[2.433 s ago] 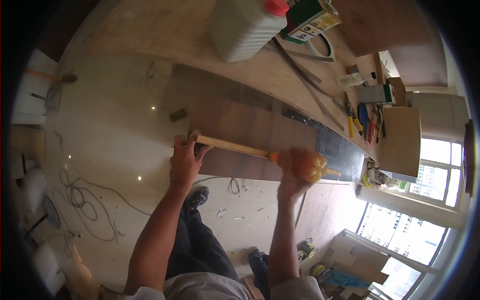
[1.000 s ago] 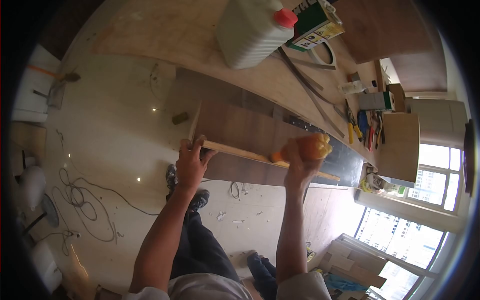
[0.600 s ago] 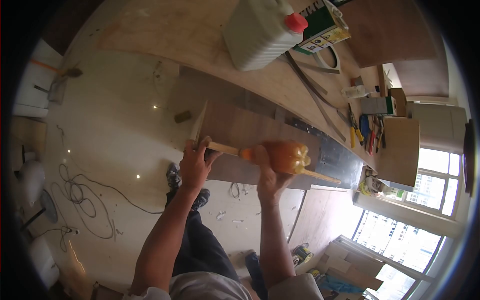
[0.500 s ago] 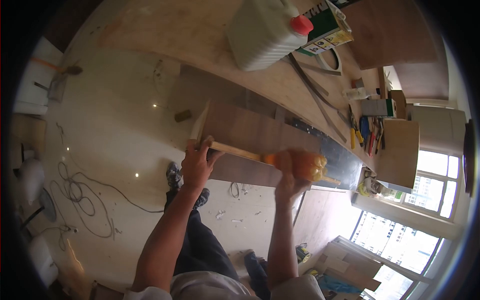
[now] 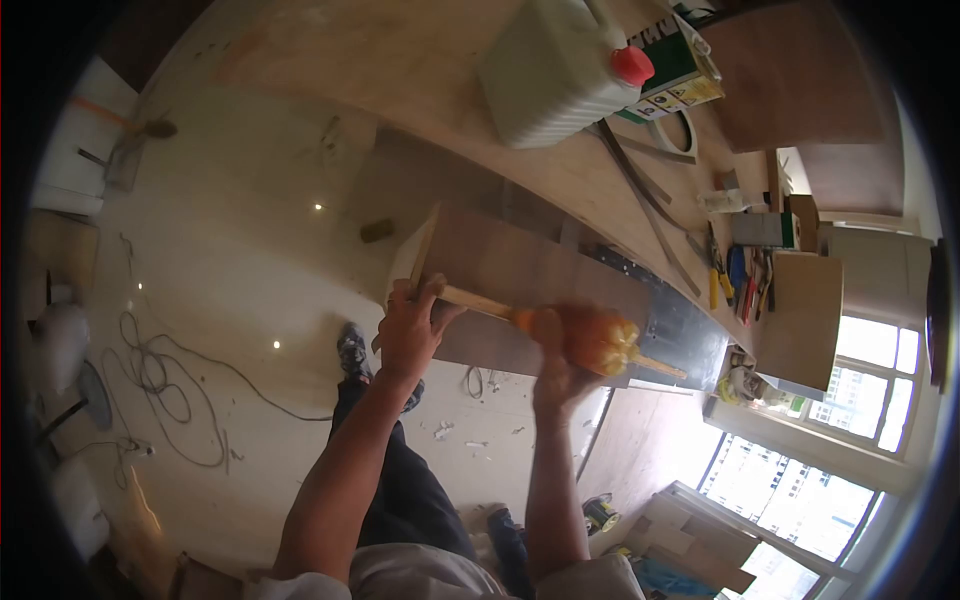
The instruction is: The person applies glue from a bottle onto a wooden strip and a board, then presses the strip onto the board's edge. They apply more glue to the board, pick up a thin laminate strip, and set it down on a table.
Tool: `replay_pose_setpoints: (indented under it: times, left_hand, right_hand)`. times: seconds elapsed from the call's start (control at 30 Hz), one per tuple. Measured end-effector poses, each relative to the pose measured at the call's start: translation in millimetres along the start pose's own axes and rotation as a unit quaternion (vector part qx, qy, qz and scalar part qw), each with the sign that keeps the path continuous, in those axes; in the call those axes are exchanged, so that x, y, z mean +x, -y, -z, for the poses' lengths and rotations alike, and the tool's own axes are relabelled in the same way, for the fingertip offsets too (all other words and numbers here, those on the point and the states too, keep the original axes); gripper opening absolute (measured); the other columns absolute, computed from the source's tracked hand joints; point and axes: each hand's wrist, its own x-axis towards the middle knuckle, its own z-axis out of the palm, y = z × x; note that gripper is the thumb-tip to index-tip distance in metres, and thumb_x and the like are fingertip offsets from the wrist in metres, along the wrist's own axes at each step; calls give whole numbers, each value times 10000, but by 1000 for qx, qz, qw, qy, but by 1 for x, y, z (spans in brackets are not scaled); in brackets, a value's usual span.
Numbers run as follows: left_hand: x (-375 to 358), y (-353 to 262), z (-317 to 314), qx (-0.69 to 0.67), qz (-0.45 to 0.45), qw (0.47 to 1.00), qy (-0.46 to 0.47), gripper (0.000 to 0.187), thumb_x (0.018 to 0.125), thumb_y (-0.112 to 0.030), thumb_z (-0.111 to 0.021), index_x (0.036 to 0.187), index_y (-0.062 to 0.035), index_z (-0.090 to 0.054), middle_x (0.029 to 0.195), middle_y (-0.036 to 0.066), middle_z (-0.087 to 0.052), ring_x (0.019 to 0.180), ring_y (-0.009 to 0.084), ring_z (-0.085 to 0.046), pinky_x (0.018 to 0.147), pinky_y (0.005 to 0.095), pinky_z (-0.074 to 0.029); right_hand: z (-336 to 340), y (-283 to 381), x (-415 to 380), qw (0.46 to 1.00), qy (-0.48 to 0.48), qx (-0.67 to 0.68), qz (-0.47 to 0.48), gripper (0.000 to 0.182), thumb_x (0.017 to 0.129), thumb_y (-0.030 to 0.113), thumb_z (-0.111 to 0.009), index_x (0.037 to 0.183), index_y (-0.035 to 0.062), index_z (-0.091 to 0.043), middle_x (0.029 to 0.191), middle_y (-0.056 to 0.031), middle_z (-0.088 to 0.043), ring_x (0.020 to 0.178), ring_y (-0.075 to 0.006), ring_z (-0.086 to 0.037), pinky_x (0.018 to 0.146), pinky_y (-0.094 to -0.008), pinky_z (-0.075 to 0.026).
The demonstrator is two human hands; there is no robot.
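My left hand [image 5: 408,328] is closed around the near corner of a brown wooden board [image 5: 530,255], its fingers over the pale narrow edge [image 5: 475,301]. An orange plastic bottle [image 5: 600,343] lies tilted on its side in my right hand [image 5: 562,378], fingers wrapped round its body. The bottle's narrow end points left, right at the board's edge, and its clear ribbed base faces right. Motion blurs the bottle and the right fingers. The edge continues past the base to the right.
Beyond the board is a workbench [image 5: 380,70] with a white jerrycan [image 5: 555,80] with a red cap, a green and white tin [image 5: 672,75], dark curved strips [image 5: 645,195] and several hand tools [image 5: 740,280]. A loose cable [image 5: 170,400] lies on the floor at left.
The orange bottle has moved left along the board's edge, nearer my left hand. My left hand keeps its hold on the corner. The whole view has shifted slightly.
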Motion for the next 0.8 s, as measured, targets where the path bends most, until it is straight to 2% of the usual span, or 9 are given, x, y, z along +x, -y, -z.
replay_pose_setpoints:
  times: [0.1,0.2,0.3,0.33,0.43,0.57,0.6,0.7,0.8]
  left_hand:
    - [1,1,1,-3,2,1000,2,574,940,-549,-783,1366,-183,-666,1124,133,-561,908,330,-715,672,437,-656]
    - [0,1,1,17,9,1000,12,582,943,-567,-770,1376,-193,-664,1135,129,-555,906,318,-715,672,427,-657]
    - [0,3,-2,18,10,1000,19,591,942,-581,-762,1385,-204,-660,1142,128,-551,901,310,-714,666,425,-657]
    - [0,3,-2,19,7,1000,18,590,941,-580,-763,1388,-208,-659,1141,127,-551,899,309,-714,663,426,-657]
    - [-2,4,-2,21,5,1000,14,588,940,-579,-766,1389,-216,-659,1137,124,-549,894,308,-712,653,430,-656]
    - [-1,4,-3,7,-1,1000,-3,581,934,-576,-773,1378,-219,-661,1127,122,-546,888,309,-710,642,432,-655]
    - [-1,5,-3,4,-2,1000,-9,580,932,-574,-776,1376,-219,-661,1125,123,-545,886,310,-709,641,432,-655]
    - [-1,5,-1,1,2,1000,-1,578,927,-566,-786,1371,-219,-660,1137,129,-550,903,316,-711,646,434,-657]
    - [-1,4,1,9,2,1000,7,581,926,-558,-791,1376,-218,-655,1150,134,-554,928,321,-713,651,436,-658]
  right_hand:
    - [36,-4,18,995,-43,-29,84,310,903,20,-826,1179,29,-684,1063,-65,-742,998,-174,-704,904,-326,-582]
    - [37,-4,16,989,-133,-11,61,305,883,9,-816,1157,26,-682,1029,-68,-740,973,-169,-700,883,-317,-576]
    - [14,-5,4,996,-80,41,15,425,865,42,-889,1210,51,-640,1093,-42,-702,1001,-163,-679,916,-317,-567]
    - [0,8,4,998,-19,53,40,447,851,44,-892,1216,51,-635,1099,-45,-697,993,-169,-676,917,-315,-560]
    - [-20,23,16,990,32,-77,115,288,874,19,-833,1115,22,-675,1007,-74,-745,871,-182,-703,863,-318,-576]
    - [6,19,42,1000,-20,9,6,270,901,58,-834,1118,15,-680,1000,-85,-740,870,-193,-711,842,-336,-582]
    - [14,20,48,996,-50,-67,-9,281,905,105,-843,1118,15,-683,1002,-92,-738,871,-197,-713,826,-341,-582]
    - [15,23,51,992,-69,-101,-19,306,895,147,-857,1113,19,-685,991,-91,-730,877,-197,-705,839,-350,-575]
    - [-26,36,42,998,-34,-24,36,317,887,165,-861,1106,19,-685,977,-87,-721,891,-197,-694,859,-366,-566]
